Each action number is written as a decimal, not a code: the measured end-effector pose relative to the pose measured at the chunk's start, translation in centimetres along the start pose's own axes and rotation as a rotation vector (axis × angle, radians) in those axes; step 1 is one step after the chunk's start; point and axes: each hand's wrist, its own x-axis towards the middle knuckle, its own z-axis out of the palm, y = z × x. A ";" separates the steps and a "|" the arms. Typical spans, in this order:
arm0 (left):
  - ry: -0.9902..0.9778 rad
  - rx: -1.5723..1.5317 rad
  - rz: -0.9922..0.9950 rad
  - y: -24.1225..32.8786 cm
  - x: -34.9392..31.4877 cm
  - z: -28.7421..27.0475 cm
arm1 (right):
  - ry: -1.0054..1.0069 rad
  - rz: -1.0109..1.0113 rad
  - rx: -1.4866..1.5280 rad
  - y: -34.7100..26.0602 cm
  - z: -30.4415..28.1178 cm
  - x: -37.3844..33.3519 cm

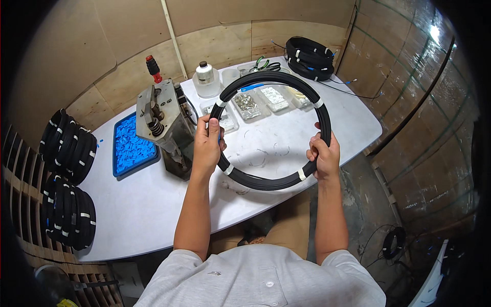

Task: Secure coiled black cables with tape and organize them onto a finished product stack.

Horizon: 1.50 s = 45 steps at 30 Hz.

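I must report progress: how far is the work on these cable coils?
Done: taped coils stacked at the left edge. In hand: both hands, left and right, grip one black coil over the table. Left: seemingly the stack at the back.

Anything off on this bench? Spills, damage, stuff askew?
Little stands out. The black cable coil is held level by the left hand and right hand, white ties intact. A few blue pieces lie on the table outside the blue tray. One coil lies on the floor, loose wire trailing.
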 end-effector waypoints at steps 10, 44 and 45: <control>0.032 -0.400 0.181 -0.3 -4.6 -1.4 | -0.002 0.070 0.335 1.2 5.2 -1.3; 0.750 -0.082 0.331 16.2 -26.4 -17.7 | -0.988 0.708 0.427 7.5 28.0 -8.2; 0.756 -0.076 0.333 15.7 -26.7 -18.1 | -0.994 0.713 0.433 7.8 28.5 -8.5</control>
